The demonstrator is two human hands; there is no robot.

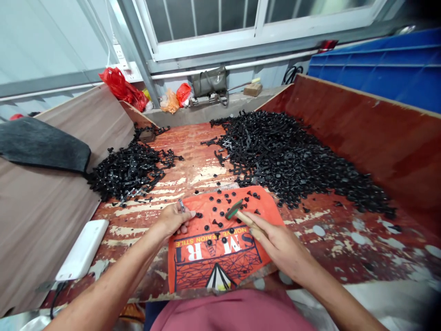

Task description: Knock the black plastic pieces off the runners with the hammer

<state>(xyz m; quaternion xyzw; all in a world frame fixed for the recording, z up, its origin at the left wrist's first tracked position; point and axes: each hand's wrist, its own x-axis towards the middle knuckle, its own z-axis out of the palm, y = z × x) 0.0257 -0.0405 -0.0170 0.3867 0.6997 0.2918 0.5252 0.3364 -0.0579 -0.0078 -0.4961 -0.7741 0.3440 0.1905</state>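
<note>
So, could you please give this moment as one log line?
left hand: holding grey piece | right hand: holding green-headed hammer | orange cloth: scattered black parts | black heaps: left and right

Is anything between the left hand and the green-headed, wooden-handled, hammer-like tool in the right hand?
Yes: a few small, round black pieces lie on the orange printed cloth between the left hand and the hammer-like tool. Nothing taller visibly stands there.
</note>
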